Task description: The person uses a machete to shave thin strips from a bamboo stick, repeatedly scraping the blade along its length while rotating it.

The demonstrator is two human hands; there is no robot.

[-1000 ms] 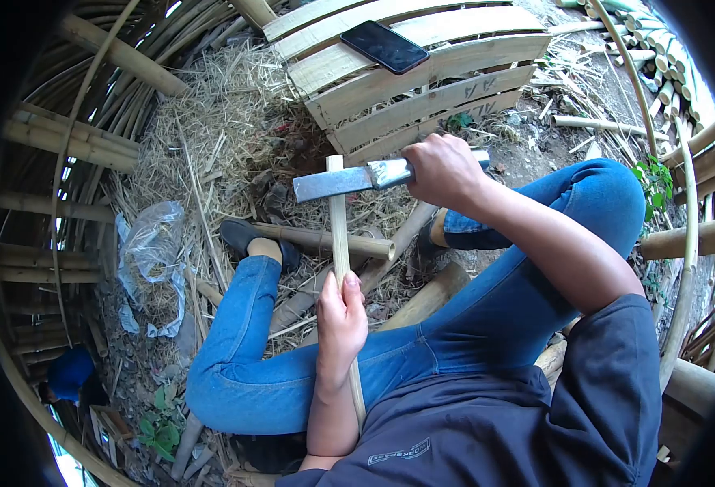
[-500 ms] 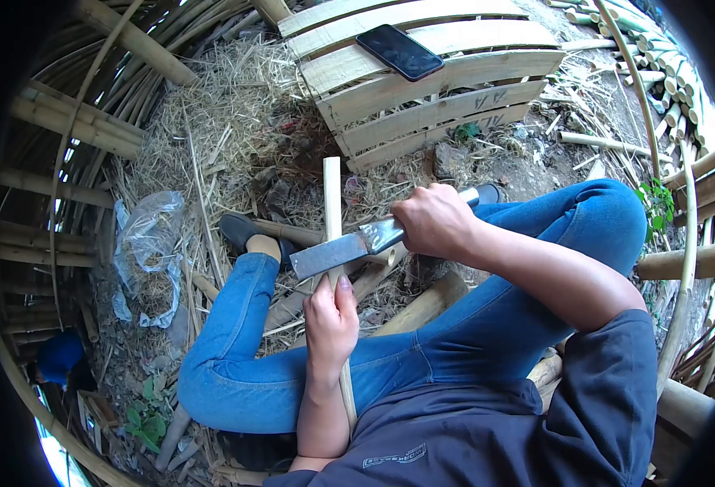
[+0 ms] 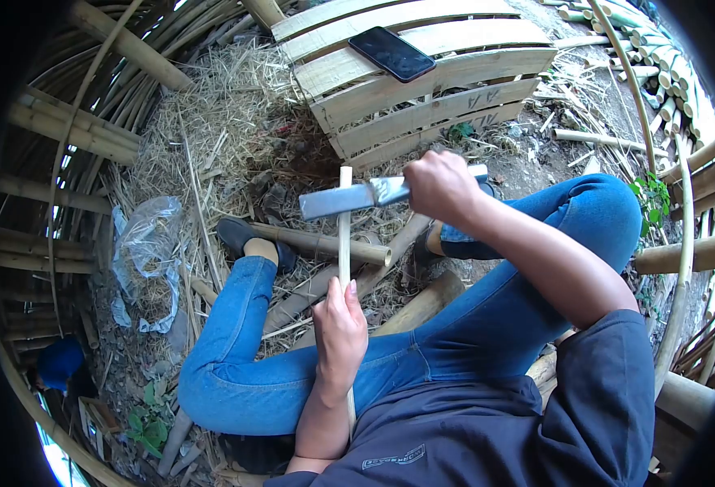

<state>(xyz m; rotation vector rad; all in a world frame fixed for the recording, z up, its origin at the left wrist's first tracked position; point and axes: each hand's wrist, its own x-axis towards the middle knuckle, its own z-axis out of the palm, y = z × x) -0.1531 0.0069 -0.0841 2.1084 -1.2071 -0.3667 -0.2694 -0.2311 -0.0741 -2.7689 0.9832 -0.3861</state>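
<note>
My left hand (image 3: 341,331) is closed around a slim, pale bamboo strip (image 3: 344,253), which points away from me. The strip's lower part runs back past my wrist toward my lap. In my right hand (image 3: 445,187) is the handle of a broad-bladed knife (image 3: 333,203), its metal-wrapped neck showing beside my fingers. The flat grey blade lies across the strip near its far end, well beyond my left fingers. Whether the edge bites into the bamboo cannot be made out.
A slatted wooden crate (image 3: 422,101) stands ahead with a phone (image 3: 391,53) on top. Bamboo poles (image 3: 325,242) lie by my feet. A clear plastic bag (image 3: 150,243) is at left, cut bamboo (image 3: 670,73) is piled far right, and a person in blue (image 3: 60,361) is at lower left.
My right hand has carried the knife away from my left hand, toward the strip's far end. The strip and left hand have shifted slightly to the right.
</note>
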